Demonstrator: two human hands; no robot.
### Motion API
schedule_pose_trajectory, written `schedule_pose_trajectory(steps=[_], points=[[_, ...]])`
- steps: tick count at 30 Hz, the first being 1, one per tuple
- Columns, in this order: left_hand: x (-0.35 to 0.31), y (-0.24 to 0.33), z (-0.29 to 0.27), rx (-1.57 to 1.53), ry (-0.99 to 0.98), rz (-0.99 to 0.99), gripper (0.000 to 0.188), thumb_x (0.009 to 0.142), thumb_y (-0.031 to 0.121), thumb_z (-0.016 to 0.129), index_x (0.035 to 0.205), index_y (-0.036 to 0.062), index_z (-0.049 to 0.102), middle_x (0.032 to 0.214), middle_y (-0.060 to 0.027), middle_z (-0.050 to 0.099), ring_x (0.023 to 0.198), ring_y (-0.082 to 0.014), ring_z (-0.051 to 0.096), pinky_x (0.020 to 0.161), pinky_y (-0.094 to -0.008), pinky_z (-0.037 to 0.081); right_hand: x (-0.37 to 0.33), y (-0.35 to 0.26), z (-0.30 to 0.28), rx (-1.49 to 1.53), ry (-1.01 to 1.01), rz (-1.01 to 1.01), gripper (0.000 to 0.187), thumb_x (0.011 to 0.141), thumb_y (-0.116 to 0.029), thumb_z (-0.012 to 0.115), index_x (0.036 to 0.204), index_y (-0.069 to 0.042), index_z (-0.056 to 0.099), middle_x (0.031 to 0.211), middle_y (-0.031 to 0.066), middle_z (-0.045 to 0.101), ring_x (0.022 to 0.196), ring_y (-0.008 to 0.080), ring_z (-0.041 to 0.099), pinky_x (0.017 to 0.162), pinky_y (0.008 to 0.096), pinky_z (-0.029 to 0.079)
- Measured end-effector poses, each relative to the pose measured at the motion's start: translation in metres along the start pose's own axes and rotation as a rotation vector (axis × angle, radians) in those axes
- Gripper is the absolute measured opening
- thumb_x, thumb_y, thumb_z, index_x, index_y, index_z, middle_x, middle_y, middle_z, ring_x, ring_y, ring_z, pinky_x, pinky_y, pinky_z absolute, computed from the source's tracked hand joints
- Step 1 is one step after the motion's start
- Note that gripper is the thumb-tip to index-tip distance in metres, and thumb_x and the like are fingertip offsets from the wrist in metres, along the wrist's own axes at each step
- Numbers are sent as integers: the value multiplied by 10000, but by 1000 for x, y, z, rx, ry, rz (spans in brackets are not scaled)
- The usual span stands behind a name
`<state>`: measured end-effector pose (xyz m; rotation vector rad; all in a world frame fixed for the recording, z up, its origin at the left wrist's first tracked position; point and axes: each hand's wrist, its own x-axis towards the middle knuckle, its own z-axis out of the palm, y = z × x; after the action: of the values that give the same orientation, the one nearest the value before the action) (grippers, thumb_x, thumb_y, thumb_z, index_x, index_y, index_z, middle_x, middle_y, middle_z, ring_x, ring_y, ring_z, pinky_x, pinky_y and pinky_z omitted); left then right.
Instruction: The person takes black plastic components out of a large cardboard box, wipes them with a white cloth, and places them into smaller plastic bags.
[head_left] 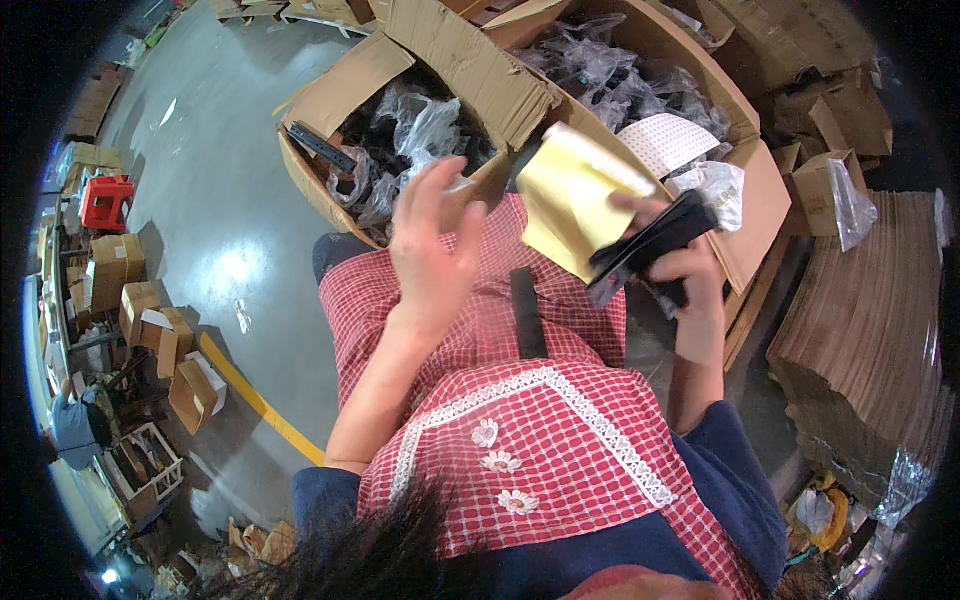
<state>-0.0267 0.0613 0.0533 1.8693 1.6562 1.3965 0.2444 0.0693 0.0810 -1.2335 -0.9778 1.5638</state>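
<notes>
My right hand [697,272] is closed round a long black piece [660,238], blurred by motion; its exact kind cannot be made out. A yellow sheet or packet [572,200] is pinched against it in the same hand. My left hand [432,245] is raised over my lap, fingers apart and holding nothing. Beyond it stands an open carton [320,190] with black parts and clear plastic bags [425,120]. A flat black strip [528,312] lies on my red checked apron [455,390].
A larger open carton [755,215] at the far right holds bagged parts and a white dotted sheet [668,140]. Stacked flat cardboard [865,340] rises on my right. Leftward are a yellow floor line [262,405], small boxes [190,390], a red stool [106,203] and another person [78,425].
</notes>
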Motion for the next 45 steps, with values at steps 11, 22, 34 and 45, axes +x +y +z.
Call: schedule_pose_trajectory(steps=[11, 22, 34, 45], points=[[-116, -74, -16, 356, -720, -289, 511, 923, 391, 621, 1305, 55, 574, 1461, -275, 395, 1349, -457, 393, 1083, -593, 334, 79, 17, -172, 312, 460, -294, 692, 618, 110, 548, 1277, -73, 437, 1127, 242, 598, 904, 410, 675, 635, 398, 618], [-57, -185, 2, 687, -510, 30, 418, 818, 259, 690, 1189, 75, 631, 1300, -196, 552, 1224, -349, 521, 941, -425, 467, 16, 55, -119, 314, 275, -116, 784, 577, -14, 506, 1360, 34, 489, 1286, 189, 577, 1163, 329, 595, 724, 339, 566], [135, -159, -38, 516, -270, -16, 321, 961, 275, 515, 938, 17, 705, 855, -208, 717, 761, -297, 708, 746, -431, 562, -24, 74, -12, -100, 41, 307, 498, 577, -32, 548, 1073, -16, 595, 1031, 94, 642, 842, 197, 645, 626, 306, 542], [34, -231, -13, 870, -1056, 86, 203, 797, 214, 606, 829, 83, 757, 889, -120, 744, 848, -306, 719, 763, -424, 569, -5, 96, -8, -152, 18, 270, 448, 649, 58, 589, 1092, -4, 567, 797, 33, 609, 656, 155, 591, 593, 299, 479]])
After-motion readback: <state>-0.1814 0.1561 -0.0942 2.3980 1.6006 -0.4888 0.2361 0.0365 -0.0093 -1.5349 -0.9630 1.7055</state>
